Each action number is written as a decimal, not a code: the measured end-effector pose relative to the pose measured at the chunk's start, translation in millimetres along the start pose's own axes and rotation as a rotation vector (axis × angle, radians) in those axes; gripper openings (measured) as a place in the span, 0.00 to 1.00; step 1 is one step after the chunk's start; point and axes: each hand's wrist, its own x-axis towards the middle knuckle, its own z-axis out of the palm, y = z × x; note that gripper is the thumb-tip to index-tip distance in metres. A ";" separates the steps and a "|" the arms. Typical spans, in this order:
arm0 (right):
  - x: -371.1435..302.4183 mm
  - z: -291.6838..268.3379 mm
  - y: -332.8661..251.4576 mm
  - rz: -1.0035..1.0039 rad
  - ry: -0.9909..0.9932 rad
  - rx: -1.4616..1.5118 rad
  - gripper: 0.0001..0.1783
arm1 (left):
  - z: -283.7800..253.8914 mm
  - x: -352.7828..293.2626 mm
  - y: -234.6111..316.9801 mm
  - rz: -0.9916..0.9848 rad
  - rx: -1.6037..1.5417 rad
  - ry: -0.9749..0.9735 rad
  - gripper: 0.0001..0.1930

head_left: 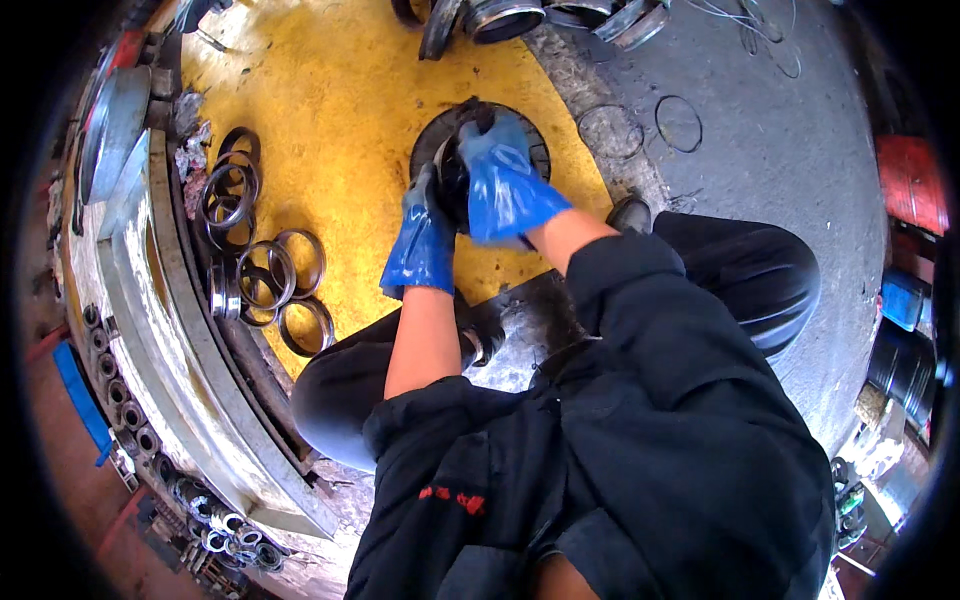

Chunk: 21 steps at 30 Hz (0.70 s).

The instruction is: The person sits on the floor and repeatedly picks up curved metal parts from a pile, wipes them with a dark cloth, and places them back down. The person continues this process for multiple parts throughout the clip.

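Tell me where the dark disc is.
The dark disc is on the yellow floor, upper middle of the head view, partly under the right hand.

A dark, bright-rimmed round part [453, 182], partly hidden, tilts over a black disc [432, 130]. The disc lies near the right edge of the yellow floor [340, 150].

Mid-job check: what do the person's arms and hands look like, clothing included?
Both the left hand and right hand wear shiny blue gloves with wide, flared cuffs. The dark sleeves stop short of them, leaving part of each forearm bare. Neither arm carries cables.
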 end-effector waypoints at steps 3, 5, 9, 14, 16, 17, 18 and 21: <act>-38.9 -12.8 14.0 -0.393 0.008 0.089 0.23 | 25.1 -11.8 1.5 -0.015 0.083 0.064 0.23; -56.6 -32.3 17.8 -0.613 -0.049 0.071 0.23 | 12.1 -3.4 0.5 -0.022 0.027 0.032 0.24; -81.1 -64.4 46.2 -0.942 -0.457 -0.147 0.29 | -52.1 27.8 -1.3 0.045 0.136 -0.126 0.22; -38.7 -106.8 98.5 -1.145 -0.577 -0.551 0.28 | 4.1 4.8 -2.6 -0.067 -0.022 -0.030 0.22; -27.8 -97.9 101.7 -0.791 -0.588 -0.223 0.27 | -12.6 3.7 5.9 0.019 0.098 -0.100 0.23; -24.9 -92.2 111.3 -0.505 -0.568 0.129 0.27 | -7.5 1.0 11.5 0.019 0.186 -0.074 0.23; -17.8 -87.6 120.4 -0.211 -0.536 0.473 0.27 | -2.1 -2.4 15.7 0.020 0.274 -0.047 0.23; 31.8 -100.6 134.8 0.334 -0.275 0.760 0.25 | 65.3 -51.5 2.9 0.135 0.664 -0.080 0.22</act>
